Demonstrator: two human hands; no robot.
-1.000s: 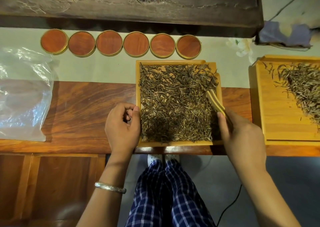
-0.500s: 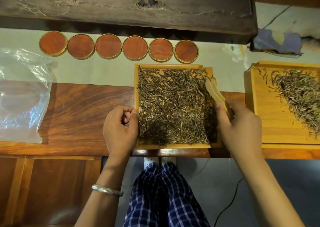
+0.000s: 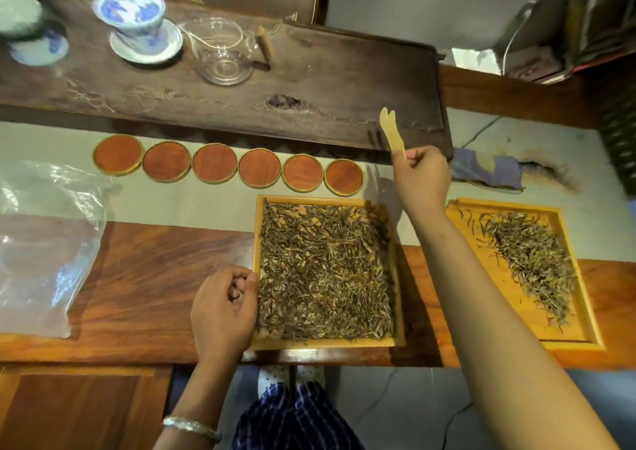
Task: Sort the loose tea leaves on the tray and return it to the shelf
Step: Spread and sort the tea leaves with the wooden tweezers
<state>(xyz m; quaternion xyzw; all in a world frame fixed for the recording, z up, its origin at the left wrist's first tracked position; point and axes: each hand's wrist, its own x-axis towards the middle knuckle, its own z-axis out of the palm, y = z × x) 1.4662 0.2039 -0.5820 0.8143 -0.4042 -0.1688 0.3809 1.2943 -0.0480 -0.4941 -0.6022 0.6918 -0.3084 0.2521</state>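
Observation:
A square wooden tray [image 3: 398, 298] lies at the table's front edge, its floor covered by loose dark tea leaves [image 3: 323, 274]. My left hand [image 3: 223, 307] rests curled against the tray's left rim, holding nothing that I can see. My right hand [image 3: 420, 177] is raised beyond the tray's far right corner and grips pale bamboo tongs [image 3: 389, 131], which point up and away over the dark tea board. A second wooden tray [image 3: 585, 315] on the right holds a smaller pile of lighter tea leaves [image 3: 530, 260].
Several round red-brown coasters [image 3: 223, 164] line up behind the tray. A dark tea board [image 3: 309, 102] carries a blue-white lidded cup [image 3: 137, 23] and a glass pitcher [image 3: 223, 54]. A clear plastic bag [image 3: 41, 243] lies left; a blue cloth [image 3: 488, 171] right.
My right hand lifted the tongs off the tea leaves and moved up and away past the tray's far right corner. The camera tilted up. My left hand stayed at the tray's left rim.

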